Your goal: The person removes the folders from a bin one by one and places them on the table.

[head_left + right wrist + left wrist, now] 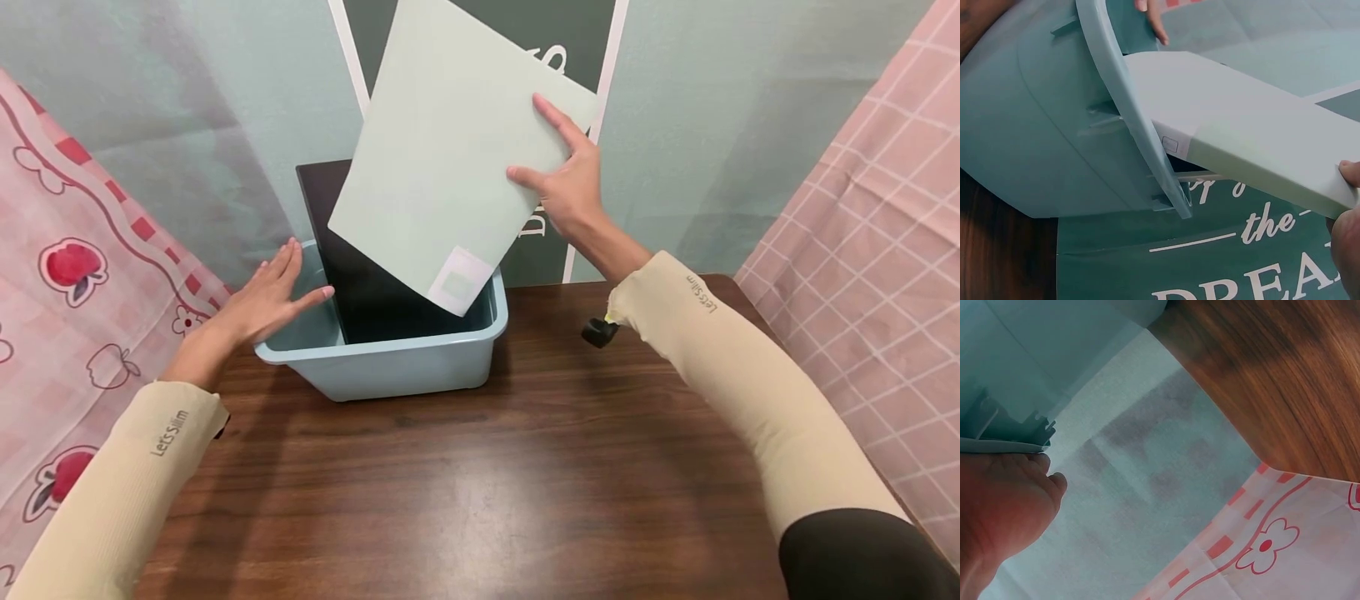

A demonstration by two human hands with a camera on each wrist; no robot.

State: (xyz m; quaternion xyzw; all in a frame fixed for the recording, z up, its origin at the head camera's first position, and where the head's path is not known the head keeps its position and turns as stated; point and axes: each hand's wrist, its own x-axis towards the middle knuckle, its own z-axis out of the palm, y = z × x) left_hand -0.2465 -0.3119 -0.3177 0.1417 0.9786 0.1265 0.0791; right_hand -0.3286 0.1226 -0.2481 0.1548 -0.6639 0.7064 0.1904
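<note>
My right hand [573, 179] grips a flat pale green box [450, 150] by its right edge, thumb and fingers spread over the near face. The box is tilted above a light blue plastic bin [397, 367], its lower corner with a whitish label [460, 281] reaching down to the bin's opening. A flat black panel-like thing [360, 287] leans inside the bin, partly hidden behind the box. At the bin's left rim rests my left hand [262, 300], fingers extended and thumb over the opening. In the right wrist view, the pale box [1254, 125] shows a thick side.
The bin stands on a dark brown wooden table [465, 483], near its back edge. Behind hangs a green cloth [697, 150] with a dark lettered panel. Pink printed cloth [75, 333] borders the left, pink checked cloth [862, 250] the right.
</note>
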